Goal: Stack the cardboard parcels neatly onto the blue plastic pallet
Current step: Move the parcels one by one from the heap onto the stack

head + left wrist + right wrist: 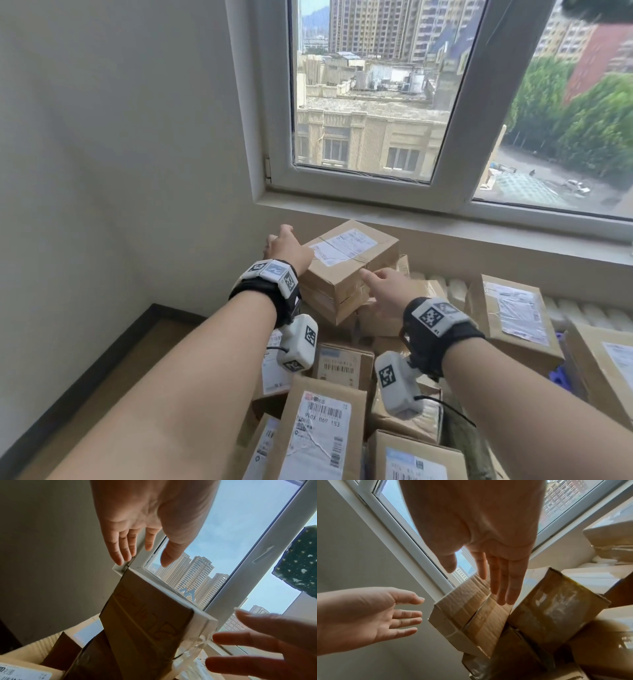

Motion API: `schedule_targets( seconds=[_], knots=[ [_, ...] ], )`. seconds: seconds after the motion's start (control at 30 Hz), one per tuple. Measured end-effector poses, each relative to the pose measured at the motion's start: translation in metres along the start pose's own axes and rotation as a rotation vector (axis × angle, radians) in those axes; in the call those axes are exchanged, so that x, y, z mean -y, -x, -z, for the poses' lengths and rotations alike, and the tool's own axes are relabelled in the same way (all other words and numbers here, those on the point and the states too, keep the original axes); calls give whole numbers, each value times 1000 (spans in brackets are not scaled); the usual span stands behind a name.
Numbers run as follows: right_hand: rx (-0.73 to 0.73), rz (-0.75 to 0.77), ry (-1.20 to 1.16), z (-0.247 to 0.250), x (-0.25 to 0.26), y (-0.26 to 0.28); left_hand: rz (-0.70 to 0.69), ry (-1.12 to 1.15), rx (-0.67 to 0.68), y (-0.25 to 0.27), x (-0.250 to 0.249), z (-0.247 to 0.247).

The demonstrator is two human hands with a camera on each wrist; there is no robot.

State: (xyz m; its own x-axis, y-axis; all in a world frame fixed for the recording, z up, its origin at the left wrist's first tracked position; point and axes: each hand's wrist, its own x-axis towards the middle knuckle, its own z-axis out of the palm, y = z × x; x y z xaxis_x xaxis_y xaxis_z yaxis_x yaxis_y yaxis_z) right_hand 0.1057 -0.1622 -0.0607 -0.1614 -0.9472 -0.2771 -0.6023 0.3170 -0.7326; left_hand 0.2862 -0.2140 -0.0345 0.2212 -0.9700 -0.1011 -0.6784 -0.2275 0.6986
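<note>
A tall heap of cardboard parcels lies under the window. The top parcel (pixel 346 263) (pixel 147 615) (pixel 471 615) is brown with a white shipping label and sits tilted on the others. My left hand (pixel 282 240) (pixel 142 555) hovers at its far left corner with straight, spread fingers, a gap showing between them and the box. My right hand (pixel 380 287) (pixel 477 585) reaches to the parcel's near right side with flat fingers (pixel 508 588) over its taped face; whether they touch is unclear. Neither hand holds anything.
Several labelled parcels (pixel 322 431) fill the foreground, and larger ones (pixel 513 315) stand at the right. A scrap of blue-purple plastic (pixel 561 373) shows between boxes. A white radiator (pixel 455 287) runs along the wall below the sill. Bare floor (pixel 102 377) lies to the left.
</note>
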Motion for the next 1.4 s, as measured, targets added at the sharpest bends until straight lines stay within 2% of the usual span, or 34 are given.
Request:
schedule_targets(
  seconds=[0.2,0.33,0.57,0.73,1.03,1.27,1.4],
  knots=[
    [-8,-139,-147,-26,-10,-19,83,130,125,-23,12,-18],
    [20,-184,-232,-34,-13,-24,119,205,151,-30,15,-25],
    [94,-244,-460,-32,-11,-17,90,164,138,-28,20,-29],
    [116,-191,-505,-26,-18,-9,115,265,191,-21,23,-32],
    [-2,-130,-646,-4,-41,16,58,372,203,13,12,-28],
    [-87,-101,-720,29,-72,57,27,514,374,47,-15,-46],
    [-124,-103,-739,55,-92,81,-4,582,509,84,-38,-58]
  ],
)
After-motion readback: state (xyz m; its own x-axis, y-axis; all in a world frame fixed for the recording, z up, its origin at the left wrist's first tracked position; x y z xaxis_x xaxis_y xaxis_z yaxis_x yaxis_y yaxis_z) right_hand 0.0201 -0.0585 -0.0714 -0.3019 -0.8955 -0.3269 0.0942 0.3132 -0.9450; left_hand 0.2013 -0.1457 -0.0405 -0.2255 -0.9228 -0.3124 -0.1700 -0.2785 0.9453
